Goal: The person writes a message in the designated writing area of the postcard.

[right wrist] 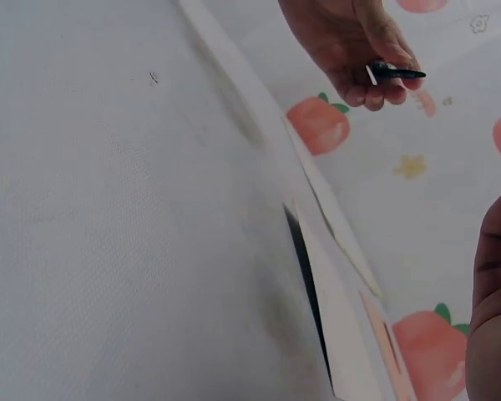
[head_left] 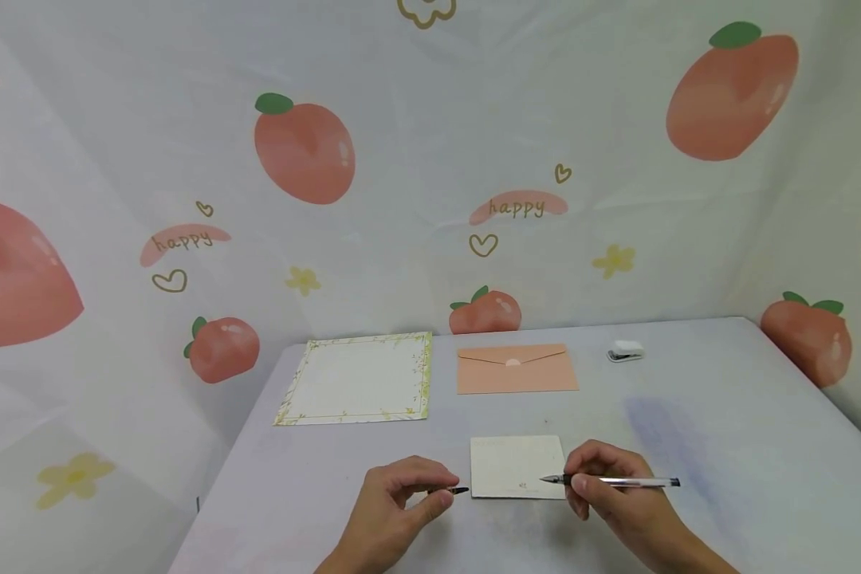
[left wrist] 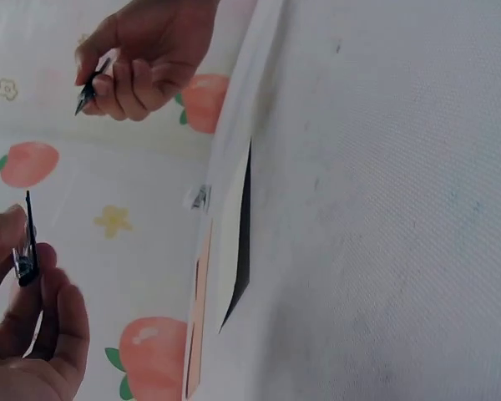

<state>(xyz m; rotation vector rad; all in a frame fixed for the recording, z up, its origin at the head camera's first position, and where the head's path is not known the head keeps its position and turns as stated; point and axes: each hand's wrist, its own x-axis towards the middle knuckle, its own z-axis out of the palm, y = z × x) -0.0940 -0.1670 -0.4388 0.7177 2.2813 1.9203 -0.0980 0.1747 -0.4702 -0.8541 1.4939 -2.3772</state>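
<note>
My left hand (head_left: 395, 510) pinches a small black pen cap (head_left: 461, 490) between thumb and fingertips, left of a cream notepad (head_left: 513, 462). The cap's clip (left wrist: 31, 221) points upward in the left wrist view. In my right hand (head_left: 620, 494) is an uncapped pen (head_left: 649, 481) with a clear barrel, held in a writing grip. Its dark tip points left and overlaps the lower part of the notepad in the head view. Both hands are above the table in the wrist views. A small printed mark shows low on the notepad's page.
A bordered sheet of letter paper (head_left: 362, 379) lies at the back left of the table (head_left: 316, 494). Right of it is a peach envelope (head_left: 516, 379) with its flap folded down. A small white stapler (head_left: 626, 351) sits farther right. Behind hangs a fruit-printed cloth (head_left: 402, 263).
</note>
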